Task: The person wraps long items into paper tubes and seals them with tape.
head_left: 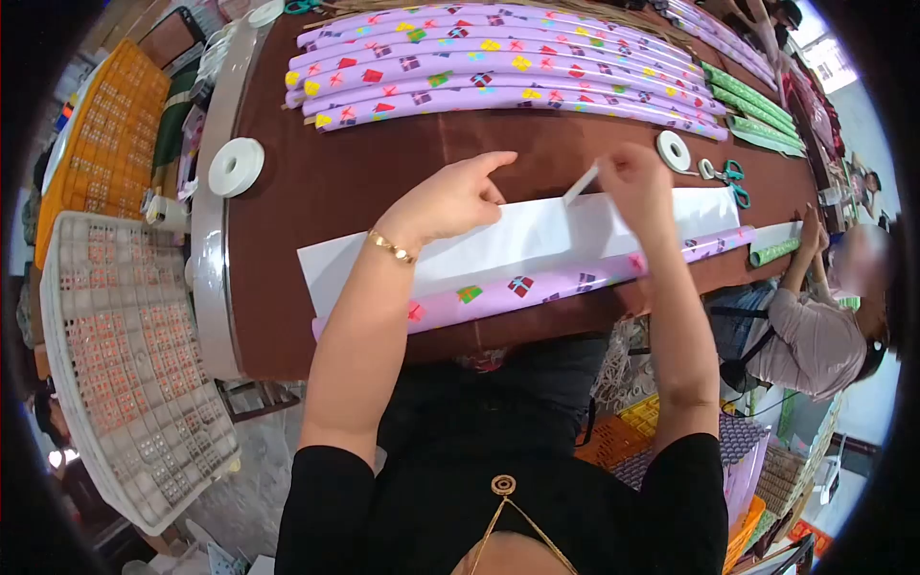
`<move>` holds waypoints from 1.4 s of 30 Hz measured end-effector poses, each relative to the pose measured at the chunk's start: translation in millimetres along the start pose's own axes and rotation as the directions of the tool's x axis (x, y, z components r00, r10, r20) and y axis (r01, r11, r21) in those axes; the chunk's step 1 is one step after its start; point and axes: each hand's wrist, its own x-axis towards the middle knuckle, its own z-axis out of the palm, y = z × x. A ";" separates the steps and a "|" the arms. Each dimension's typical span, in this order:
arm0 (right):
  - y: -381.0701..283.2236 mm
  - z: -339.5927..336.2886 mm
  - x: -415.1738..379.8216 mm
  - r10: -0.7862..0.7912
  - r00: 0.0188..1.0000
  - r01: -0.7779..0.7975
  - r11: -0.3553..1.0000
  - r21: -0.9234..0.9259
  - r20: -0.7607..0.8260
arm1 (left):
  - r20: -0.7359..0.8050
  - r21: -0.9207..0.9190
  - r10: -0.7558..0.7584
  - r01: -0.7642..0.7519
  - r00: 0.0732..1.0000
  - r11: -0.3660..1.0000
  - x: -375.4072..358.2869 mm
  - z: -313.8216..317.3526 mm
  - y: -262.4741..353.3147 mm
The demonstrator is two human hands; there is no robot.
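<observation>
A sheet of purple wrapping paper with a gift-box print lies partly rolled along the near edge of the table, its white underside facing up. My left hand is over the left part of this white side, index finger stretched out and thumb apart, with nothing visible in it. My right hand pinches a short strip of white tape, which slants down toward the sheet's far edge. Whether the strip's lower end touches the paper is hard to tell. Beyond my right hand lies a white tape roll.
Many purple rolls are stacked at the back of the brown table, with green rolls to their right. Teal scissors and another tape roll lie about. A white crate stands left; a co-worker sits right.
</observation>
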 end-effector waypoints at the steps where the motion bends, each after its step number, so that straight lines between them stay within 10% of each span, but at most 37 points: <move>1: 30.9 -19.9 8.8 0.134 0.991 -0.131 0.985 -0.111 0.026 | 0.012 -0.002 0.013 -0.013 1.000 1.000 -0.2 -0.2 0.4; 4: 106.7 -103.9 17.2 0.183 0.955 -0.269 0.866 -0.422 -0.234 | 0.012 0.015 0.020 -0.020 1.000 1.000 -0.4 -0.3 4.6; 6: 187.9 -171.5 12.8 0.043 0.833 -0.258 0.912 -0.318 -0.552 | 0.002 0.024 -0.020 0.020 1.000 1.000 -3.3 0.9 9.8; 10: 235.2 -321.8 -30.8 0.256 0.811 -0.302 0.953 -0.002 -0.526 | -0.009 0.015 -0.038 0.039 0.999 0.999 0.4 7.8 13.8; 12: 211.1 -356.9 -52.2 0.700 0.714 -0.596 0.619 -0.511 0.016 | -0.019 0.037 -0.055 0.056 0.998 0.998 2.8 12.2 18.5; 15: 172.7 -307.2 -64.4 0.310 0.940 -0.307 0.587 -0.749 -0.143 | -0.034 0.037 -0.067 0.069 0.997 0.997 14.3 18.1 17.0; 18: 101.0 -221.3 -38.8 0.405 0.914 -0.398 0.886 -0.238 -0.021 | -0.089 0.055 -0.049 0.054 0.995 0.997 19.2 25.0 21.8; 19: 132.2 -193.5 -34.8 0.065 0.998 -0.065 0.969 -0.237 -0.010 | -0.085 0.070 -0.053 0.059 0.995 0.996 19.3 26.6 22.3; 23: 57.3 -83.7 -1.9 -0.293 0.925 0.317 0.946 -0.066 0.241 | -0.141 0.071 -0.039 0.049 0.989 0.996 17.6 31.2 22.4; 30: 40.6 -37.6 23.9 -0.269 0.786 0.278 0.958 0.071 0.556 | -0.191 0.039 -0.029 0.037 0.981 0.999 14.3 33.3 22.3; 42: 55.8 -16.4 6.9 -0.341 0.866 0.328 0.940 0.098 0.367 | -0.221 0.142 -0.053 0.086 0.974 0.986 17.0 34.5 23.2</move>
